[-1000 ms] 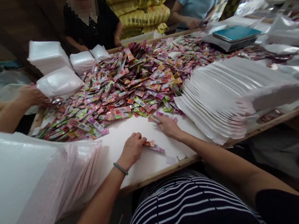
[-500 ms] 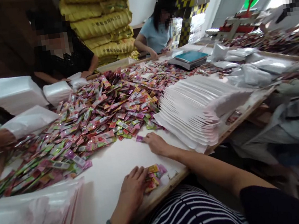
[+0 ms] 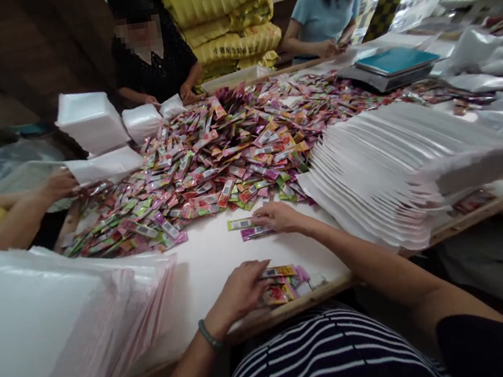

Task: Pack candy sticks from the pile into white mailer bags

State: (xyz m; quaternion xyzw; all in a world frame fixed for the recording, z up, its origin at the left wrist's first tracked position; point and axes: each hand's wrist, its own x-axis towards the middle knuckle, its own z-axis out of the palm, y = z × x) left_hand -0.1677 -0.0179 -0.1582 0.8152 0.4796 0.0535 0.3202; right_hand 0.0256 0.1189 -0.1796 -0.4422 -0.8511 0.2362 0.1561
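My left hand (image 3: 239, 291) lies flat near the table's front edge, its fingers pressing a small bunch of colourful sachets (image 3: 283, 283) against the white table top (image 3: 205, 262). My right hand (image 3: 278, 216) reaches further out, fingertips resting on two loose sachets (image 3: 247, 228) at the edge of the big heap of sachets (image 3: 228, 148). Neither hand lifts anything off the table.
A fanned stack of white bags (image 3: 396, 163) lies right of my right hand. More white bags (image 3: 42, 327) fill the near left. A scale with a blue top (image 3: 391, 68) stands at the back right. Three other people work around the table; one person's hand (image 3: 59, 184) holds a bag at left.
The bunch under my left hand has grown from a couple of sachets to a small pile. My right hand has dragged two sachets out of the heap toward me.
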